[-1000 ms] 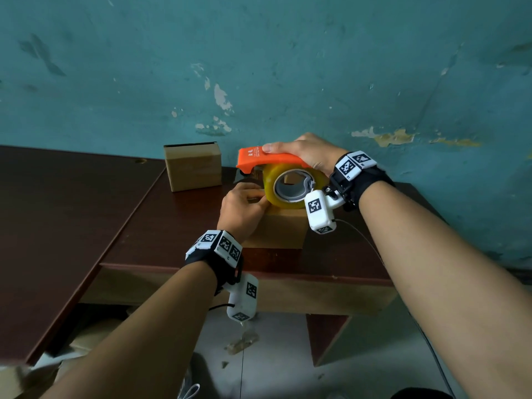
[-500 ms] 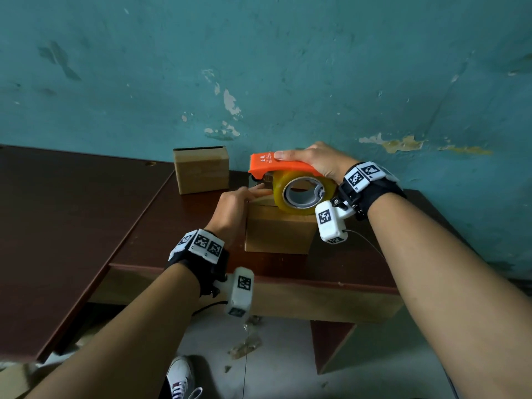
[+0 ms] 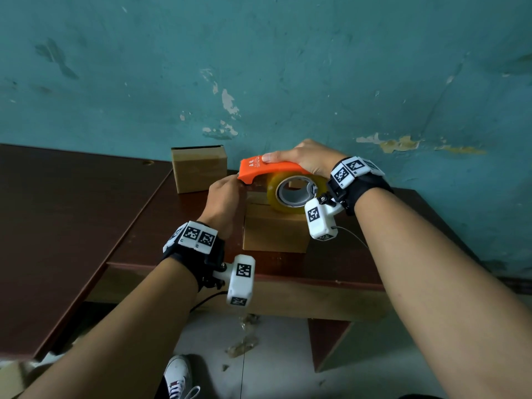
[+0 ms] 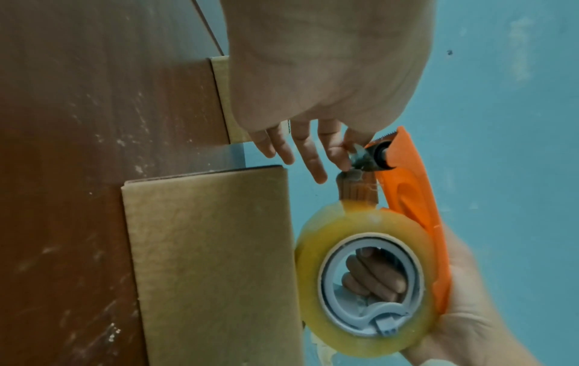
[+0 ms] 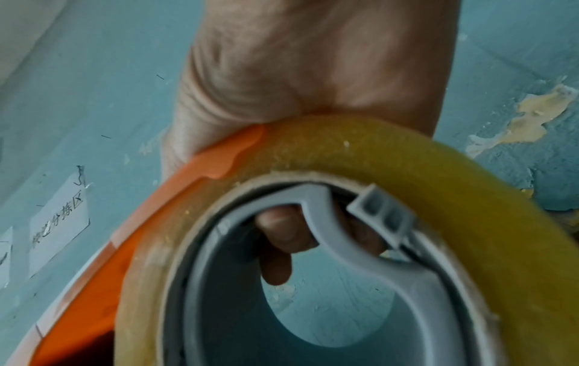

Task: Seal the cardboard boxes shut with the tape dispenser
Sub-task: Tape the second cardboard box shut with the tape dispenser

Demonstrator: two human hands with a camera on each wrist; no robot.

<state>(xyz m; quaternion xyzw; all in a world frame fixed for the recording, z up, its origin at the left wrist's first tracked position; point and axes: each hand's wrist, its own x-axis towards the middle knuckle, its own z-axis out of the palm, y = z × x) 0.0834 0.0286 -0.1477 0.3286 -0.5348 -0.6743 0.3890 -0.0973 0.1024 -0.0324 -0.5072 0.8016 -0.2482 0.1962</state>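
Note:
A small cardboard box (image 3: 273, 230) stands near the table's front edge. Just above its top, my right hand (image 3: 305, 158) grips an orange tape dispenser (image 3: 269, 168) loaded with a yellowish tape roll (image 3: 288, 207). In the right wrist view its fingers (image 5: 280, 237) curl through the grey core. My left hand (image 3: 234, 184) is at the dispenser's nose. In the left wrist view the left hand (image 4: 347, 158) pinches the loose tape end (image 4: 357, 184) beside the roller with thumb and forefinger, other fingers spread. A second cardboard box (image 3: 198, 168) stands behind, by the wall.
The brown table (image 3: 144, 226) abuts a second, darker table (image 3: 57, 226) on the left. A teal wall (image 3: 288, 67) rises right behind the boxes. Below the front edge are a grey floor with tape scraps (image 3: 244, 341) and a white shoe (image 3: 178, 375).
My left hand has left the near box's top and moved up and left to the dispenser's nose, where it now pinches the tape end. The right hand keeps its grip.

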